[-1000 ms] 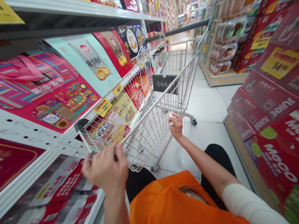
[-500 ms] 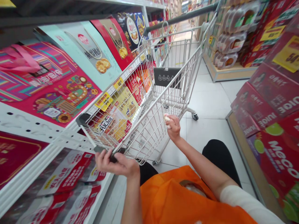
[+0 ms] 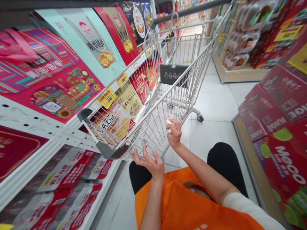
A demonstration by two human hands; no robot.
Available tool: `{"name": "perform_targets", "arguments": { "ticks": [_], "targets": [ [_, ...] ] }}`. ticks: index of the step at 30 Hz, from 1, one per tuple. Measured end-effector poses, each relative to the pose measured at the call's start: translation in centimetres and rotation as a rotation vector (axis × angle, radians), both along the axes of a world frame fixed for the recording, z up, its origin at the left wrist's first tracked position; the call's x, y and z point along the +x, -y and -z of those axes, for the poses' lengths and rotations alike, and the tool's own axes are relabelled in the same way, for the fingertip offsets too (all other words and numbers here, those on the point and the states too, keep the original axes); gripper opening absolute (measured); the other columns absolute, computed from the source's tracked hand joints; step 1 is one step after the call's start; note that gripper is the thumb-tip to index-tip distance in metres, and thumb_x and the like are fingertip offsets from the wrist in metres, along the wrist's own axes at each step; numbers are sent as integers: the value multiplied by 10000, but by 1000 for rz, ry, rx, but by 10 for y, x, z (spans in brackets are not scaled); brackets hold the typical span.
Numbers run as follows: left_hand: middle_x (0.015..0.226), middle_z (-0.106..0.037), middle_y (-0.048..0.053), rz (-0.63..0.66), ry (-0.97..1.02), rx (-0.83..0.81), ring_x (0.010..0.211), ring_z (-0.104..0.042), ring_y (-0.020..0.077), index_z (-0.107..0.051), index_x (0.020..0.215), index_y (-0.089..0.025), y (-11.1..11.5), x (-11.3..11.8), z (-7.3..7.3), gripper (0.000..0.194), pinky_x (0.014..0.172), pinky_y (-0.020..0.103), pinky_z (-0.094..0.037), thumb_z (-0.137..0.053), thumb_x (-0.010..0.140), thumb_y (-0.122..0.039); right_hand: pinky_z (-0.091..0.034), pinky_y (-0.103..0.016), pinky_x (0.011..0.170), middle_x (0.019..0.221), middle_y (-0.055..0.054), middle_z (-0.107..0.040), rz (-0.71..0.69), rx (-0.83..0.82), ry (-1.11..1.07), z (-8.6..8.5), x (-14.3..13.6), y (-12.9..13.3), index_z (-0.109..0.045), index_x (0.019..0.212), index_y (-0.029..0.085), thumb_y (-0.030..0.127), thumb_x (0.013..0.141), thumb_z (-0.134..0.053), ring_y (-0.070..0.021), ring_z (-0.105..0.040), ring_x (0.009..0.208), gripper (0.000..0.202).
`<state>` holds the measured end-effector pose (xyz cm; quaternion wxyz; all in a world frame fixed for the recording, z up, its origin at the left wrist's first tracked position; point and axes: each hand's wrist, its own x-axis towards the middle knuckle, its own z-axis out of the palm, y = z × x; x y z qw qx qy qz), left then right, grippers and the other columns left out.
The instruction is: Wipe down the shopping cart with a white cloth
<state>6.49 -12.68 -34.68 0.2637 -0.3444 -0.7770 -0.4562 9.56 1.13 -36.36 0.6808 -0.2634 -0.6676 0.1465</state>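
A wire shopping cart (image 3: 174, 76) stands in front of me, tilted across the view, its dark grey corner bumper (image 3: 112, 151) nearest me. My left hand (image 3: 151, 163) has its fingers spread beside the lower wire side of the cart, and holds nothing. Whether its fingertips touch the wires I cannot tell. Closed around a small crumpled whitish cloth or tissue (image 3: 169, 124), my right hand (image 3: 175, 134) is against or just beside the cart's side wires. Part of the wad is hidden by the fingers.
On the left, shelves carry a pink gift box (image 3: 69, 92), a pale blue gift box (image 3: 96, 41) and packs with red labels (image 3: 72, 167). Stacked red drink cartons (image 3: 285, 153) line the right. White floor tiles (image 3: 211, 102) run along the aisle.
My left hand has let go of the cart's near corner bumper, moved right and spread its fingers. My right hand has shifted slightly left, still holding the whitish wad.
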Motion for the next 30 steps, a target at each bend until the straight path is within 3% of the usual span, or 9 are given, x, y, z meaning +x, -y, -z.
{"name": "perform_targets", "arguments": {
  "ticks": [4, 6, 12, 14, 17, 20, 25, 28, 30],
  "targets": [
    [1479, -309, 222, -40, -12, 57, 1484, -250, 346, -428, 1391, -163, 3, 0, -6, 467, 1222, 613, -214, -515, 947, -279, -556, -418, 938, 1134, -76, -703, -318, 313, 144, 5, -5, 24, -634, 814, 231, 59, 842, -652, -218, -579, 1145, 175],
    [1462, -345, 215, -76, 4, 80, 1458, -296, 339, -408, 1392, -174, 6, -2, -8, 477, 1213, 616, -224, -516, 946, -302, -554, -412, 965, 1148, -68, -704, -408, 411, 183, 8, -4, 27, -640, 834, 232, 47, 811, -689, -215, -577, 1166, 192],
    [1454, -378, 217, 14, 103, 219, 1317, -524, 281, -346, 1382, -193, 10, -5, -14, 447, 1140, 524, -407, -458, 968, -320, -544, -447, 948, 1090, -59, -671, -101, -38, -42, -2, -1, 10, -611, 770, 235, 6, 853, -502, -199, -595, 1109, 266],
    [1410, -455, 211, 19, 135, 255, 1311, -533, 270, -366, 1371, -185, 8, -3, -17, 415, 1144, 508, -406, -418, 987, -333, -564, -428, 901, 1086, -72, -667, -130, -20, -23, -5, -6, 26, -609, 769, 231, 24, 859, -503, -205, -597, 1086, 250],
    [1373, -511, 216, 20, 180, 308, 1317, -529, 272, -395, 1350, -172, 8, 0, -19, 396, 1147, 506, -397, -392, 1001, -358, -593, -384, 885, 1099, -60, -678, -278, 224, 79, -5, -13, 56, -632, 828, 240, 59, 859, -566, -197, -605, 1074, 195],
    [1364, -529, 218, 83, 221, 332, 1295, -552, 259, -372, 1365, -177, 15, 0, -20, 395, 1132, 497, -410, -373, 1013, -356, -605, -372, 921, 1091, -43, -683, -309, 375, 139, -2, -12, 59, -639, 888, 255, 70, 841, -626, -189, -611, 1073, 191],
    [1381, -532, 221, 119, 274, 308, 1318, -549, 256, -314, 1403, -191, 22, 4, -22, 414, 1156, 507, -386, -306, 1031, -370, -583, -461, 927, 1054, -58, -637, -76, -20, -36, -8, -5, 32, -573, 786, 242, -13, 825, -481, -203, -597, 1060, 274],
    [1435, -488, 233, 97, 307, 321, 1370, -506, 266, -326, 1397, -188, 20, 11, -23, 420, 1179, 495, -364, -307, 1030, -389, -570, -449, 889, 1060, -68, -632, -96, -91, -19, -13, -8, 52, -581, 788, 240, -3, 818, -471, -214, -590, 1059, 268],
    [1460, -472, 236, 105, 327, 331, 1394, -483, 269, -327, 1397, -187, 21, 15, -24, 424, 1180, 484, -363, -316, 1029, -396, -570, -423, 861, 1081, -67, -650, -195, -12, 2, -12, -12, 74, -599, 797, 243, 29, 837, -534, -218, -581, 1060, 228]
  ]
}}
